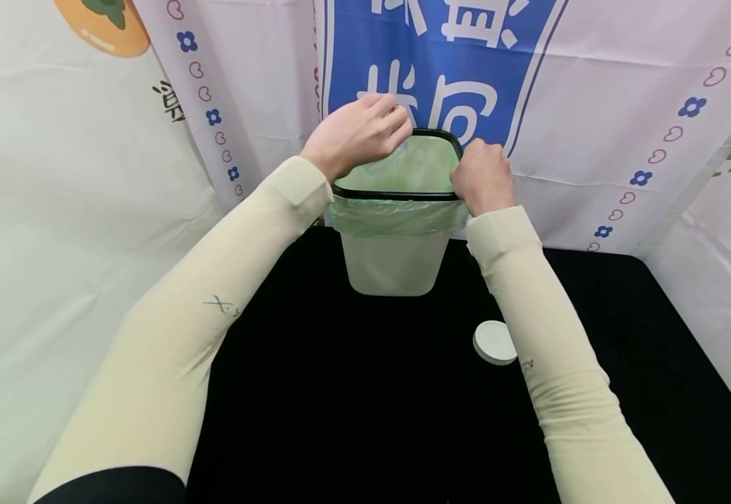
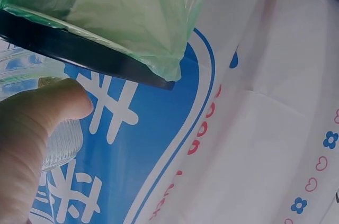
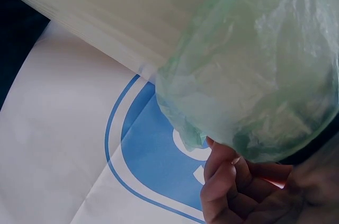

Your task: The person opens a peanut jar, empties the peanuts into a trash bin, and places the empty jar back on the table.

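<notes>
A trash bin (image 1: 393, 262) with a pale translucent body and a black rim (image 1: 397, 196) stands on the black table, lined with a green plastic bag (image 1: 397, 217) folded over its edge. My left hand (image 1: 365, 133) is over the bin's left back side and holds a clear ribbed glass jar (image 2: 66, 142); the thumb lies across the jar in the left wrist view. At the right side of the rim, my right hand (image 1: 485, 175) grips the bin's edge. In the right wrist view its curled fingers (image 3: 220, 181) are right beside the bag's hanging edge.
A round white lid (image 1: 494, 342) lies on the black tabletop (image 1: 365, 392), partly behind the right sleeve. Behind the bin hangs a white cloth with a blue panel (image 1: 365, 63) and white characters. Light cloth walls (image 1: 57, 210) flank the table.
</notes>
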A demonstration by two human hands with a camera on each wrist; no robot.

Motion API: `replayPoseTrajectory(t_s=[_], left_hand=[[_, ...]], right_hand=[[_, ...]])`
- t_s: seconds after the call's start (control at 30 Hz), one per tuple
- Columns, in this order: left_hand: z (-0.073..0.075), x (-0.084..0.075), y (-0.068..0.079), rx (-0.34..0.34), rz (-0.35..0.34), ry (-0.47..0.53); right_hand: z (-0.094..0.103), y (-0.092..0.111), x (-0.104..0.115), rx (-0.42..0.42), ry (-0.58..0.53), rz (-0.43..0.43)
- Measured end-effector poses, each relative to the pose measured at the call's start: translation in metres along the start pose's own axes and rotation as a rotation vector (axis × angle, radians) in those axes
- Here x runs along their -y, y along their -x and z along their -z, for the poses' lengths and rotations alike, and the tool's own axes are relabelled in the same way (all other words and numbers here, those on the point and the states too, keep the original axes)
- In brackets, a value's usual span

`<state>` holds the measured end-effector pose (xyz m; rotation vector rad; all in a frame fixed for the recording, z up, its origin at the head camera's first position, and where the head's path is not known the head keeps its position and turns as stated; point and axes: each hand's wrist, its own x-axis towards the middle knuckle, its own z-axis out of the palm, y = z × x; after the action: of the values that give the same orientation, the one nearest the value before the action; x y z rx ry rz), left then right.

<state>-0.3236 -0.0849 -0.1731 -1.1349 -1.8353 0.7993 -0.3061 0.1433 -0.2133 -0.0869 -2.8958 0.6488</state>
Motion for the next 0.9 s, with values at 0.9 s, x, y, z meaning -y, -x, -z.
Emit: replayPoseTrajectory(t_s=[0.9], left_hand=[[0.0043,0.0041,0.0000,0.008,-0.053,-0.079]], right_hand=[[-0.0003,0.0010,0.0007,-0.010,0.003,0.003]])
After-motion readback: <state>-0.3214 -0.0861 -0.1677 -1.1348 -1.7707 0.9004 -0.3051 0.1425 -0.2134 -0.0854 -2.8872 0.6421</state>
